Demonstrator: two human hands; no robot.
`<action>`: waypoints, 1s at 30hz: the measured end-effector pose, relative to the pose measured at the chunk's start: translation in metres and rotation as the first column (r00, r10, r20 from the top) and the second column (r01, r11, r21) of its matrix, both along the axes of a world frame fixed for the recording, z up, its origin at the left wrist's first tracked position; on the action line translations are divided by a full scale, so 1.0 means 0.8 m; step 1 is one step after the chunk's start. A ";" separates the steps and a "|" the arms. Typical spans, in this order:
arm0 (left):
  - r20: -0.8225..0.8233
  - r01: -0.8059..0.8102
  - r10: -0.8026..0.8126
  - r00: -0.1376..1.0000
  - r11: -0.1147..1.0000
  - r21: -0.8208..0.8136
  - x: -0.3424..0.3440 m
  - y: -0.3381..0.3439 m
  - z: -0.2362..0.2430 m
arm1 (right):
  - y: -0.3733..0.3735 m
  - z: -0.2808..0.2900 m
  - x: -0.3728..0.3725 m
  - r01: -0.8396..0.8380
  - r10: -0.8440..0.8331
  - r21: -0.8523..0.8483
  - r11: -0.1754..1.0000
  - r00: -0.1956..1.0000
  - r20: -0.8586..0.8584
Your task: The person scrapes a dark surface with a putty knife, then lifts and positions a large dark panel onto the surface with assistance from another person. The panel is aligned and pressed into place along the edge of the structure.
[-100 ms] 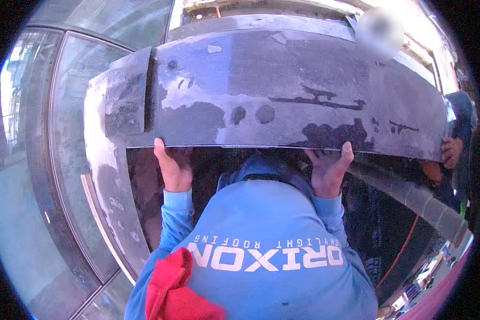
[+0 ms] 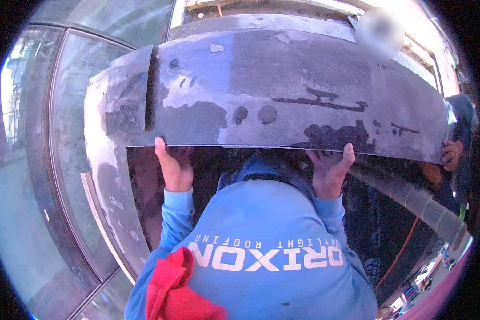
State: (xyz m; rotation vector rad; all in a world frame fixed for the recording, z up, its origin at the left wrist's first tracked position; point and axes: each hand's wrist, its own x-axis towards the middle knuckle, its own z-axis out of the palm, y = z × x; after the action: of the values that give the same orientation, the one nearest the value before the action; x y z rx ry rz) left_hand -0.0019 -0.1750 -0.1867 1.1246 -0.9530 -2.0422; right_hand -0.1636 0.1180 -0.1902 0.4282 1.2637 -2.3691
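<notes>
A large dark grey slab [image 2: 282,74] with pale and wet-looking patches spans the view in front of me. My left hand [image 2: 177,169] grips its near edge, thumb on top and fingers curled underneath. Farther right, my right hand [image 2: 329,172] holds the same edge in the same way, with its fingers partly in shadow. Between my arms is my blue printed sweatshirt [image 2: 272,224], with a red cloth [image 2: 178,288] at its lower left. At the slab's right end, another person's hand [image 2: 452,154] rests at the edge. What lies under the slab is mostly dark.
Framed glass panels [image 2: 90,106] stand along the left. Beside them lie a stained grey surface [image 2: 109,181] and a thin pale strip [image 2: 102,224]. A smaller dark piece [image 2: 127,90] sits at the slab's left end. To the right run a grey banded tube [image 2: 418,201] and an orange cord [image 2: 397,253].
</notes>
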 end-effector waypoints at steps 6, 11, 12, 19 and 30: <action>-0.007 0.001 -0.001 1.000 0.999 -0.037 -0.001 0.004 0.004 | -0.004 0.001 0.002 0.012 -0.012 0.002 1.000 1.000 0.009; 0.080 -0.095 0.096 0.992 0.995 -0.012 -0.018 0.002 0.000 | -0.002 -0.005 -0.007 0.017 -0.017 0.018 1.000 1.000 0.001; 0.077 -0.052 0.052 0.996 0.999 -0.001 -0.011 -0.002 0.000 | -0.007 -0.005 -0.006 0.018 -0.018 0.030 0.999 1.000 -0.001; 0.027 -0.049 0.048 0.998 0.999 0.010 -0.008 -0.004 -0.001 | -0.007 -0.011 -0.007 0.019 -0.019 0.026 0.999 1.000 0.016; 0.013 -0.052 0.051 0.999 0.997 0.057 0.001 -0.014 -0.012 | 0.001 -0.030 -0.005 0.017 -0.016 -0.035 0.999 1.000 0.022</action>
State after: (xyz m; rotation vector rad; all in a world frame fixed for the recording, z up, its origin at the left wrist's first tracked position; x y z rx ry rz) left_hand -0.0012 -0.1866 -0.1967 1.1798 -0.8666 -2.0354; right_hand -0.1677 0.1184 -0.2142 0.4536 1.2110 -2.3908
